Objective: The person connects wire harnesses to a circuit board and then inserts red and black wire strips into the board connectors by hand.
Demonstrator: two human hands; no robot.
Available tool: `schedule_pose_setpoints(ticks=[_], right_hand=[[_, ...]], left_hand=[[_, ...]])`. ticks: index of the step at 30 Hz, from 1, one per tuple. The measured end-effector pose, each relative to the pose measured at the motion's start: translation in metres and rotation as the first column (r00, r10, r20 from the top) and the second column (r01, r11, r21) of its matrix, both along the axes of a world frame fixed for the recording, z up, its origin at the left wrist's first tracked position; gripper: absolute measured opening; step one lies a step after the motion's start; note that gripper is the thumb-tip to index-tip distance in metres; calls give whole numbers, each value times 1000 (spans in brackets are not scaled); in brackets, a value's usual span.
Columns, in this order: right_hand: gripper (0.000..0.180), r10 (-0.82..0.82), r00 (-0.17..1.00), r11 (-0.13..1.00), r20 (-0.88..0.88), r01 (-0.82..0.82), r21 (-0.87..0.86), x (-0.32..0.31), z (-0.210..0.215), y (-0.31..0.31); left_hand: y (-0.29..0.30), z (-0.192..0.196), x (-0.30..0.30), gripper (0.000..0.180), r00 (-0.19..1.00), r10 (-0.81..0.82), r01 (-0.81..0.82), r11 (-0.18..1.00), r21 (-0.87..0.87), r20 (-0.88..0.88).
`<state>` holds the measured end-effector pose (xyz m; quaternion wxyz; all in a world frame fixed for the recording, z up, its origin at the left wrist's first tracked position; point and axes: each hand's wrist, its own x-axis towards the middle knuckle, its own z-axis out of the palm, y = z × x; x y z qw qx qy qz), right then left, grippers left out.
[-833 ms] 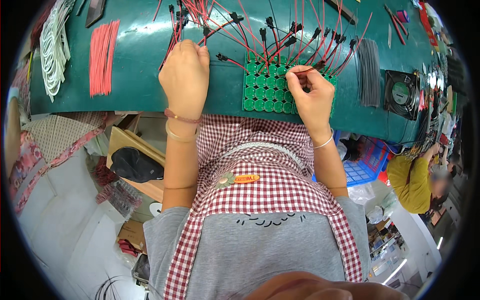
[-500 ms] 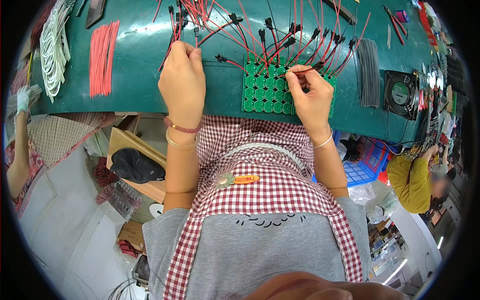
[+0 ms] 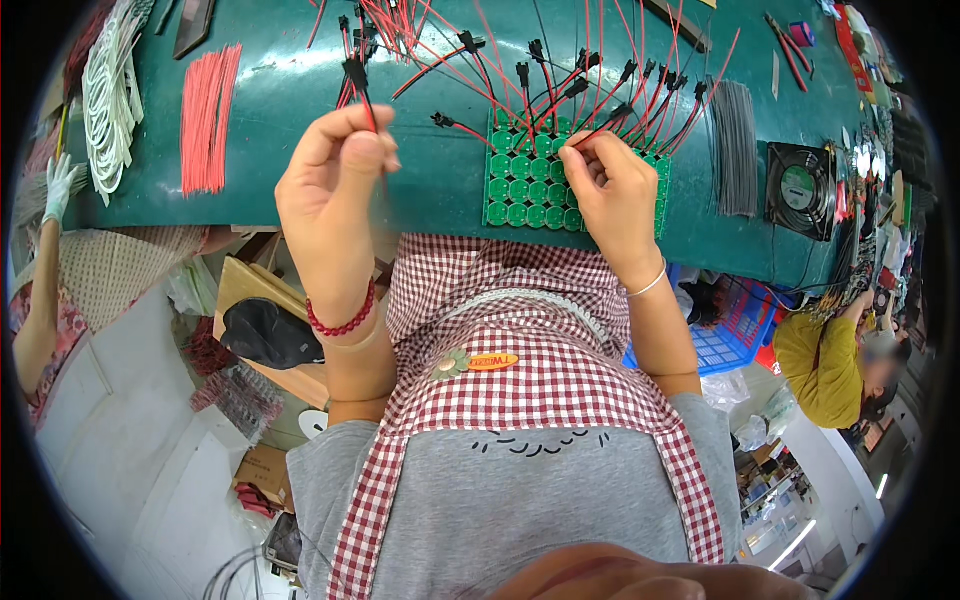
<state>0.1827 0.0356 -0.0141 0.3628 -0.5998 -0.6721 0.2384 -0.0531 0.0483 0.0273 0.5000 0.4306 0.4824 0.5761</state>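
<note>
- We held our left hand point(image 3: 335, 185) raised above the near edge of the green table point(image 3: 290, 110), thumb and fingertips pinched together on one red wire with a black connector point(image 3: 358, 85) that stuck up out of the grip.
- Our right hand point(image 3: 610, 195) rested on the green circuit panel point(image 3: 520, 180), its fingertips pressed together on the end of a thin red lead at the panel's upper edge.
- The panel lay flat near the table's front edge, with many red leads with black plugs point(image 3: 560, 80) fanning up and away from it.
- A bundle of cut red wires point(image 3: 208, 115) lay well to the left, and a bundle of grey wires point(image 3: 738, 150) just beside a small black fan point(image 3: 798, 188) to the right.
- A person in a yellow top point(image 3: 825, 365) sat at far right.
</note>
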Motion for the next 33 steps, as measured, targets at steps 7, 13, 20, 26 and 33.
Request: schedule_pose_setpoints(ticks=[7, 13, 20, 26, 33], right_hand=[[10, -79, 996, 997, 28, 80, -17, -9, 29, -13], [15, -36, 385, 681, -922, -666, -304, -7, 44, -28], [11, 3, 434, 728, -901, -619, -295, 7, 41, -38], [9, -264, 833, 931, -486, 89, -354, 29, -1, -9], [6, -204, 924, 960, -323, 125, -250, 30, -10, -5]], left_hand=[[-5, 8, 21, 14, 968, -208, 227, 965, -135, 141], [-18, 3, 43, 17, 789, -560, 584, 812, -24, 251], [-4, 18, 20, 26, 845, -512, 510, 858, -53, -152], [69, -49, -14, 28, 347, 271, -44, 961, 273, -898], [67, -50, 0, 22, 212, 82, -97, 993, 62, -974]])
